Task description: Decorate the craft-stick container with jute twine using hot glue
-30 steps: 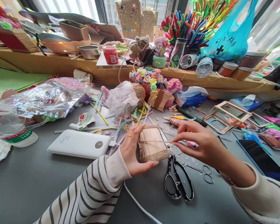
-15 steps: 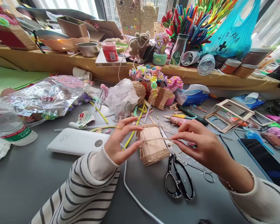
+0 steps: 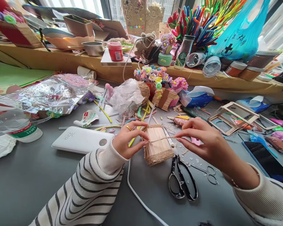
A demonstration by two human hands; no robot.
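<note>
A length of thin twine (image 3: 161, 138) stretches across a small box of pale wooden sticks (image 3: 158, 146), which has twine wrapped along its upper and lower edges. My left hand (image 3: 124, 142), with a ring on one finger, pinches the twine's left end between thumb and forefinger at the box's left side. My right hand (image 3: 202, 139) pinches the other end just past the box's right side, its remaining fingers curled. Large black-handled scissors (image 3: 182, 182) lie below and right of the box, their blades partly behind it. Small metal scissors (image 3: 208, 174) rest beside them.
A white power bank (image 3: 80, 140) and white cable (image 3: 141, 201) lie by my left arm. Behind the box are a twine ball (image 3: 144, 91), a crumpled plastic bag (image 3: 126, 97) and pipe-cleaner flowers (image 3: 153, 75). At right lie a phone (image 3: 266, 160) and wooden frames (image 3: 235, 116).
My left thumb and forefinger have closed from apart onto the twine's left end. My right hand keeps its pinch. The whole view has shifted slightly.
</note>
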